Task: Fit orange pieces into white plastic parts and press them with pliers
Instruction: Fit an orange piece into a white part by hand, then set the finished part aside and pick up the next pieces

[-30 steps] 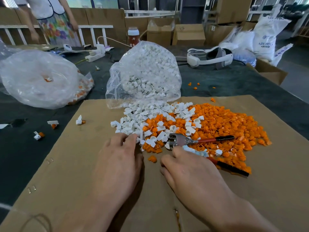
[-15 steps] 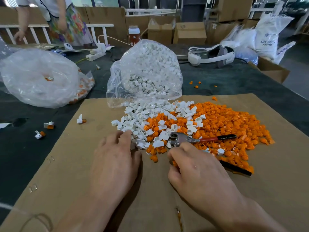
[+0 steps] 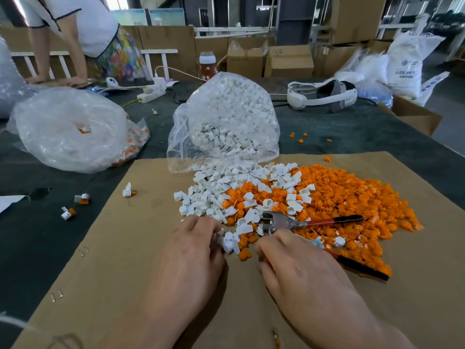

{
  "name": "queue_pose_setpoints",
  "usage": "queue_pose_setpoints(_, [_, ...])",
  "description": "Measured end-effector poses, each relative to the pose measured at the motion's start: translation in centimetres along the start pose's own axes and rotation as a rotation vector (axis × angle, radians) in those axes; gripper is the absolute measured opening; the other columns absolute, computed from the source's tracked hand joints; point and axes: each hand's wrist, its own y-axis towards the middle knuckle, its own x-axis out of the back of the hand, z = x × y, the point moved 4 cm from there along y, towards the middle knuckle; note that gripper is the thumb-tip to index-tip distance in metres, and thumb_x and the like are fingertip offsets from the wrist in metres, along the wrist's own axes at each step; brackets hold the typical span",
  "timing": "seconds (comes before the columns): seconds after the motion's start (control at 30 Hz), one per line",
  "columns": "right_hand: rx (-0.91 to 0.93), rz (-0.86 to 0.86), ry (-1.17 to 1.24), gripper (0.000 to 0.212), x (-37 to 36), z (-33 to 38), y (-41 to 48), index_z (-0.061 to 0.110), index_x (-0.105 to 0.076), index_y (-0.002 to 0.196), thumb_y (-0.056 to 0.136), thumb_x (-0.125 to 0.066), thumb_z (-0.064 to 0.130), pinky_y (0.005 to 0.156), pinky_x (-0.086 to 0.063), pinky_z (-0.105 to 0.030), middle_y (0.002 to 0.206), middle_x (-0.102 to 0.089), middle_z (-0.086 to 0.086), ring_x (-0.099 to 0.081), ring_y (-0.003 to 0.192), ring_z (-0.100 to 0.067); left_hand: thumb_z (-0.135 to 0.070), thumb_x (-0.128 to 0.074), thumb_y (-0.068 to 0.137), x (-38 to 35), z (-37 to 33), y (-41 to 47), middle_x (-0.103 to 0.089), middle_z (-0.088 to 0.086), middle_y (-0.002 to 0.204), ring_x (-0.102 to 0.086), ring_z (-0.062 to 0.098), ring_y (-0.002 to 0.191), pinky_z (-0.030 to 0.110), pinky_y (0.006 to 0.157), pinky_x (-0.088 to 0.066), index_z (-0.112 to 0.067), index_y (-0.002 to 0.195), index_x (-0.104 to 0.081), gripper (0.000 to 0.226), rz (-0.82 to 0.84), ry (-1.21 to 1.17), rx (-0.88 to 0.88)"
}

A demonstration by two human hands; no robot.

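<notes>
Many angular white plastic parts (image 3: 214,197) over nubby orange pieces (image 3: 352,192)

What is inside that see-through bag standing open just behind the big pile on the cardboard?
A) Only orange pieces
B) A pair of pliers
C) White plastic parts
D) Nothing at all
C: the clear bag is packed with white parts, and more of them spill from its mouth onto the cardboard, next to the orange pieces.
</notes>
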Motion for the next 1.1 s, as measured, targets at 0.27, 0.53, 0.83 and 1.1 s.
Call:
queue_pose_setpoints(0.27, [0.076, -0.003, 0.062, 0.020, -0.8, 0.4, 0.4, 0.034, -0.043, 0.119, 0.100, -0.038, 0.040, 0.066, -0.027, -0.026, 0.098, -0.034, 0.012, -0.036, 0.085, -0.009, -0.024, -0.062, 0.082, -0.3, -1.7, -0.4, -0.061, -0.010, 0.098, -0.058, 0.014, 0.091, 0.035, 0.075, -0.051, -0.029, 0.100, -0.071, 0.021, 0.107, -0.018, -0.165])
queue_pose_setpoints(0.53, [0.057, -0.167, 0.202, 0.011, 0.2, 0.1, 0.2, 0.031, -0.050, 0.108, 0.098, -0.047, 0.034, 0.067, -0.041, -0.024, 0.096, -0.043, 0.012, -0.047, 0.082, -0.008, -0.023, -0.069, 0.091, -0.3, -1.8, -0.4, -0.060, -0.015, 0.095, -0.055, 0.001, 0.093, 0.013, 0.078, -0.041, -0.028, 0.101, -0.070, 0.011, 0.063, -0.165, -0.056])
queue_pose_setpoints(0.83, [-0.263, -0.215, 1.073, 0.016, 0.7, -1.8, -0.1, 0.035, -0.061, 0.090, 0.087, -0.066, 0.021, 0.058, -0.060, -0.035, 0.079, -0.072, 0.003, -0.070, 0.064, -0.014, -0.018, -0.067, 0.094, -0.7, -0.9, -1.1, -0.077, 0.007, 0.094, -0.074, 0.022, 0.085, 0.036, 0.075, -0.056, -0.037, 0.105, -0.073, 0.023, 0.088, -1.049, 0.347])
queue_pose_setpoints(1.1, [-0.339, -0.099, 1.576, 0.020, 0.0, -2.2, 0.5, 0.024, -0.072, 0.093, 0.074, -0.079, 0.021, 0.048, -0.049, -0.029, 0.071, -0.068, -0.018, -0.061, 0.052, -0.025, -0.007, -0.077, 0.069, -0.8, -1.7, -1.3, -0.070, 0.021, 0.082, -0.067, 0.020, 0.064, 0.029, 0.058, -0.057, -0.011, 0.095, -0.077, 0.026, 0.155, -1.400, 0.396])
